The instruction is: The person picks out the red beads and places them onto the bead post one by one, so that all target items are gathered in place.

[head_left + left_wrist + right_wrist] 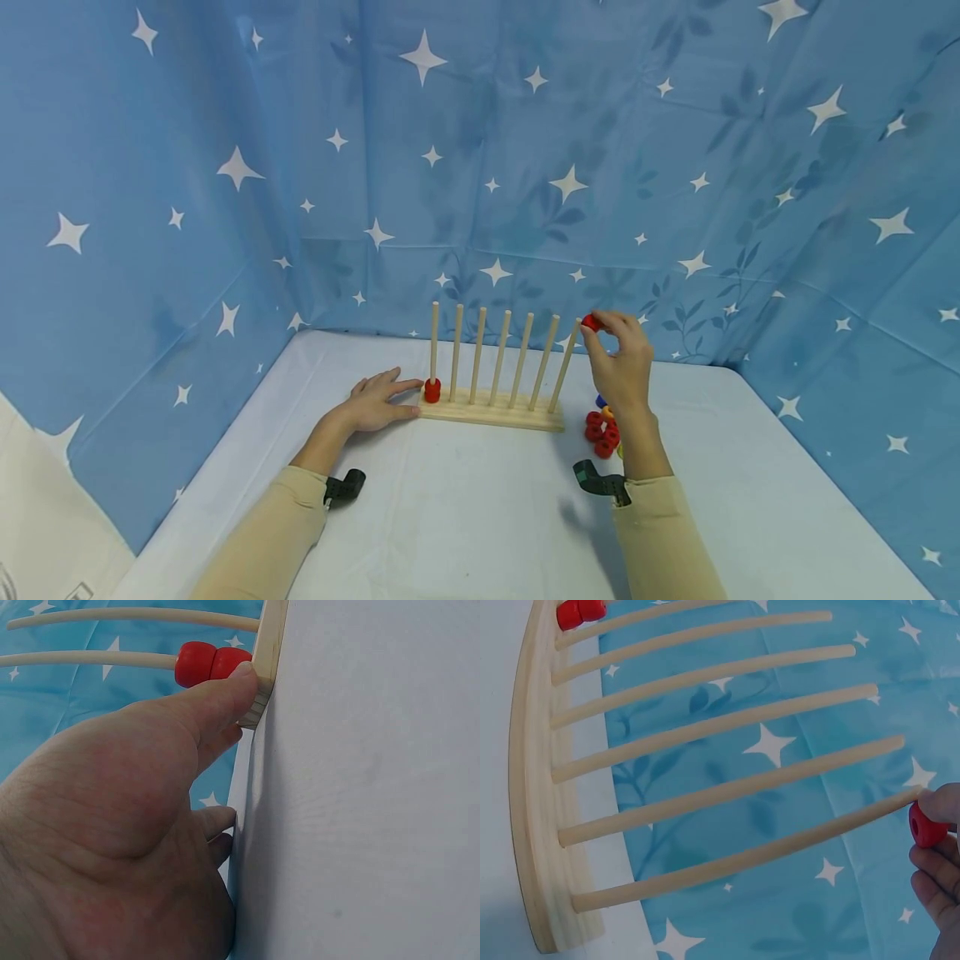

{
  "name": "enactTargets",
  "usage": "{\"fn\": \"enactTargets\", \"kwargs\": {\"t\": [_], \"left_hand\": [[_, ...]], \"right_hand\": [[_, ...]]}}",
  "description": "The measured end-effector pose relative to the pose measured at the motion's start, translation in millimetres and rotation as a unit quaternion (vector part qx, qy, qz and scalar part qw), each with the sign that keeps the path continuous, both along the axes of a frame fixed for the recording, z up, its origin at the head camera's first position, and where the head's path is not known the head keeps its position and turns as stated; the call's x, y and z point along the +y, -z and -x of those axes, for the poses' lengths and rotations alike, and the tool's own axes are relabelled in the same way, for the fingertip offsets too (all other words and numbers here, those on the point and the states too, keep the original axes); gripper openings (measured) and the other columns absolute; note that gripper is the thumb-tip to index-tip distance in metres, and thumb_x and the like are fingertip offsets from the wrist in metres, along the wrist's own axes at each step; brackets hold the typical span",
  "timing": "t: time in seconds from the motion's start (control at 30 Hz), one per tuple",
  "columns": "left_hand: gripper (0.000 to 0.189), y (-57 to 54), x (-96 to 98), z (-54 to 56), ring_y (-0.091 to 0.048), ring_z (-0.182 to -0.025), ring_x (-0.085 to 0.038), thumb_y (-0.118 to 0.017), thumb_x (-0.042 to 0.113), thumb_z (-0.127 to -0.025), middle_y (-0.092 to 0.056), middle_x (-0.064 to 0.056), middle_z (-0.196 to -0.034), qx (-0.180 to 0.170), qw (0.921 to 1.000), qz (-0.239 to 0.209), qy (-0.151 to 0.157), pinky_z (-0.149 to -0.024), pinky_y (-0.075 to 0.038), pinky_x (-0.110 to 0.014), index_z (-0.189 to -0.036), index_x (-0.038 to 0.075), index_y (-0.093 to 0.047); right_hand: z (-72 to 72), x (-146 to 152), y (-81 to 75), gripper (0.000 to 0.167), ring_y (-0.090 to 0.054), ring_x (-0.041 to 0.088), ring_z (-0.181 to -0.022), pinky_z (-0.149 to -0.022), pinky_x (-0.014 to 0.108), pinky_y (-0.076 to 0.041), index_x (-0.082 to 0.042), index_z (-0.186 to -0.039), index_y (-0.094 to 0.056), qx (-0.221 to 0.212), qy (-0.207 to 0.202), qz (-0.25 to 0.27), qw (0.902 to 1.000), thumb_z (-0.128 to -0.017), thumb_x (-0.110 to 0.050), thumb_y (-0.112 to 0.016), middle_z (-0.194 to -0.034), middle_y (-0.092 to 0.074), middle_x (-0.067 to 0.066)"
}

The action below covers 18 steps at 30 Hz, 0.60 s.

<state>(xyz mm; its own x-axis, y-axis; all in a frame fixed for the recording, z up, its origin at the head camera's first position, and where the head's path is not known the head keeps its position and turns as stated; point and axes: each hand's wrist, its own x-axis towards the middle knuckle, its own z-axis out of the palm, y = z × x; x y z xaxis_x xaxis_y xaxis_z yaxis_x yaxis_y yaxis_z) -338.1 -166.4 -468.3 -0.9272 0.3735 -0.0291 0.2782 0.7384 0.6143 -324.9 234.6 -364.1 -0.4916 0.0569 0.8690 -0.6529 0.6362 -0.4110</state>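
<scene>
We see a tan sleeve [258, 533] in front of the rack [480, 414], off to its left, with a black thing [345, 486] at the cuff. The left hand [372, 402] is at the rack's left end. Its fingers are loose and spread out, and the thumb and first finger touch the rack.

Next we see two red beads [432, 391], one on top of the other, low on the rack's first peg. We count seven pegs [500, 358] standing up in a row on the rack. Under the rack is the white counter [450, 517], and behind the rack hangs a blue cloth [480, 208] with white stars.

At the rack's right end, one more red bead [590, 322] is up high, just beside the tip of the last peg. The right hand [622, 358] pinches it between thumb and fingers. We can't tell if the bead touches the peg.

Just right of the rack, we see a little pile of beads [594, 433], mostly red, with some blue and yellow, partly hidden by the right arm.
</scene>
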Motion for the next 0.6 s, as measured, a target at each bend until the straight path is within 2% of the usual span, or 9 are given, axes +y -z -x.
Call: {"fn": "enactTargets", "kwargs": {"t": [0.2, 0.43, 0.6], "left_hand": [[0.064, 0.0, 0.4, 0.5, -0.011, -0.158, -0.051, -0.068, 0.045, -0.1, -0.018, -0.025, -0.171, 0.002, 1.0, -0.001, 0.001, -0.124, -0.002, -0.07, -0.156, 0.022, -0.051], [0.064, 0.4, 0.0, 1.2, -0.012, -0.158, -0.051, -0.067, 0.047, -0.1, -0.019, -0.026, -0.171, 0.004, 1.0, 0.003, 0.002, -0.124, -0.003, -0.07, -0.157, 0.022, -0.05], [0.064, -0.5, 0.2, 0.1, -0.011, -0.158, -0.051, -0.066, 0.047, -0.1, -0.018, -0.026, -0.171, 0.002, 1.0, 0.005, 0.001, -0.124, -0.002, -0.07, -0.157, 0.021, -0.05]], "right_hand": [[-3.4, -2.2, -4.8, 0.026, -0.066, 0.036, -0.102, -0.096, 0.011, -0.044, 0.004, -0.119, -0.075, 0.01, 0.003, 0.011, 0.9999, -0.095, -0.006, -0.076, -0.113, -0.069, 0.022], [-6.8, -5.4, -11.6, 0.026, -0.066, 0.036, -0.102, -0.093, 0.015, -0.046, 0.004, -0.117, -0.076, 0.036, -0.015, 0.04, 0.9984, -0.093, -0.005, -0.078, -0.112, -0.07, 0.022], [-10.7, -8.9, -15.5, 0.028, -0.066, 0.035, -0.103, -0.094, 0.015, -0.047, 0.004, -0.119, -0.076, 0.043, -0.016, 0.04, 0.9982, -0.093, -0.006, -0.078, -0.113, -0.071, 0.022]]}}
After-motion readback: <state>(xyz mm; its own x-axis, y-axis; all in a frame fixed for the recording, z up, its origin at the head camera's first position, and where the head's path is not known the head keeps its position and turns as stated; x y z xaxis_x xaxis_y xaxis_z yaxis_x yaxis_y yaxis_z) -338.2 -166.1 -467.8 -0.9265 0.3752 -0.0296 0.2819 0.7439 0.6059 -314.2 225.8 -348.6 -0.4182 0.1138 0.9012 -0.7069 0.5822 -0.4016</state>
